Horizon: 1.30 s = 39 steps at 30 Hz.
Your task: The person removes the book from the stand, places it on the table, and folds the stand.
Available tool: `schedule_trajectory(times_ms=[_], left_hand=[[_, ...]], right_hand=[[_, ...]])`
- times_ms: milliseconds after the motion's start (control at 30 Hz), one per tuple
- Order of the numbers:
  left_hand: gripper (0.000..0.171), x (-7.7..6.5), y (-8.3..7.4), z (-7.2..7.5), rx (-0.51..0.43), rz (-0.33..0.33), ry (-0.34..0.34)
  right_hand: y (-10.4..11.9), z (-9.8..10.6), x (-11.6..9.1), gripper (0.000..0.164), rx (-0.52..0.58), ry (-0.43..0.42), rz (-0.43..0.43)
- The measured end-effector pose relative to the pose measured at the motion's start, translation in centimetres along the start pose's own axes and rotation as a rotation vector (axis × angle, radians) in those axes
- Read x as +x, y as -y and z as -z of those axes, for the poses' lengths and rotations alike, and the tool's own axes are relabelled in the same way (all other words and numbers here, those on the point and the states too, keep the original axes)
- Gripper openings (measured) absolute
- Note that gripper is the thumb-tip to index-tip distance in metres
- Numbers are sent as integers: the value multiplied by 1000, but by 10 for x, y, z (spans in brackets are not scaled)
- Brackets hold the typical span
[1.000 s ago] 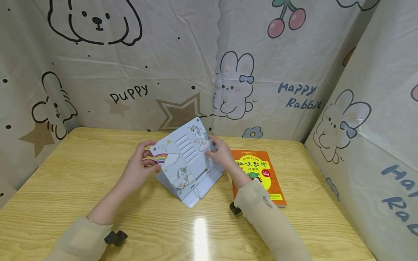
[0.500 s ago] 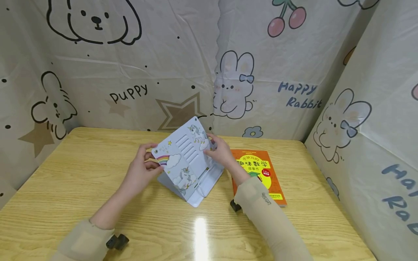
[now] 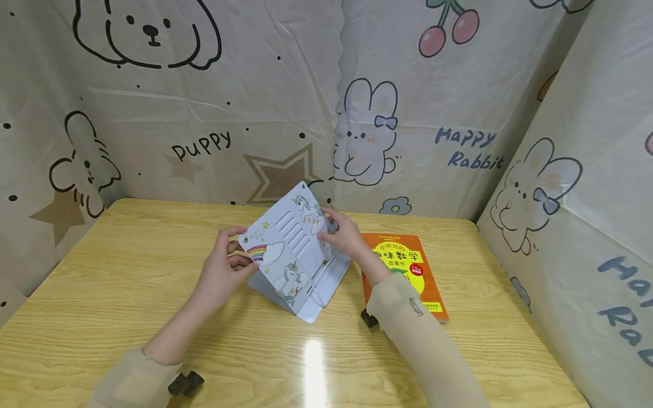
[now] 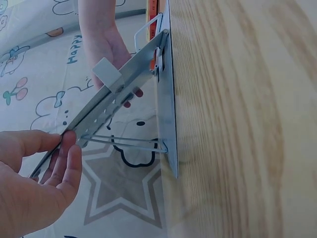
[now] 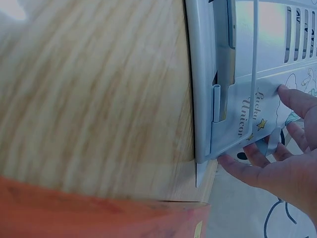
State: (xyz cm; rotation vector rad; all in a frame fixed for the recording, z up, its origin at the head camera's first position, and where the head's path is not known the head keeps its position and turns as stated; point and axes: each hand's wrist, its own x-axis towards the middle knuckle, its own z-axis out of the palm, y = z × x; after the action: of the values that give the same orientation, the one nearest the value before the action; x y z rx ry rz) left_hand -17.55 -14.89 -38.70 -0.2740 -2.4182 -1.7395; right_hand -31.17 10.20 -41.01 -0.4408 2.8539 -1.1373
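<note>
A white metal book stand (image 3: 284, 233) printed with unicorns and a rainbow stands on the table, turned at an angle, its slotted panel leaning back. My left hand (image 3: 220, 275) pinches the panel's left edge between thumb and fingers. At the opposite edge my right hand (image 3: 348, 235) grips the panel, thumb on the printed front and other fingers around the side and behind. From the left wrist view, a thin wire support (image 4: 126, 144) runs between the raised panel and the flat base plate (image 4: 167, 106). A wire page holder (image 5: 254, 54) crosses the panel's front in the right wrist view.
An orange and yellow book (image 3: 431, 283) with Chinese lettering lies flat on the wooden table (image 3: 127, 266), right of the stand and partly under my right forearm. A cartoon-printed cloth (image 3: 285, 85) hangs behind the table and along its sides.
The book stand's left side has shifted slightly to the right and the panel has turned a little. My left hand has moved right with it, while my right hand stays nearly in place.
</note>
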Motion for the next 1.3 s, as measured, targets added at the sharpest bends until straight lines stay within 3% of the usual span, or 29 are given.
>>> schedule_trajectory(times_ms=[467,1300], left_hand=[[67,-4,0,-2,35,3,-12],[66,-16,-3,-14,-3,8,-39]], right_hand=[[0,0,3,62,1,23,72],[-2,3,13,61,11,132,134]])
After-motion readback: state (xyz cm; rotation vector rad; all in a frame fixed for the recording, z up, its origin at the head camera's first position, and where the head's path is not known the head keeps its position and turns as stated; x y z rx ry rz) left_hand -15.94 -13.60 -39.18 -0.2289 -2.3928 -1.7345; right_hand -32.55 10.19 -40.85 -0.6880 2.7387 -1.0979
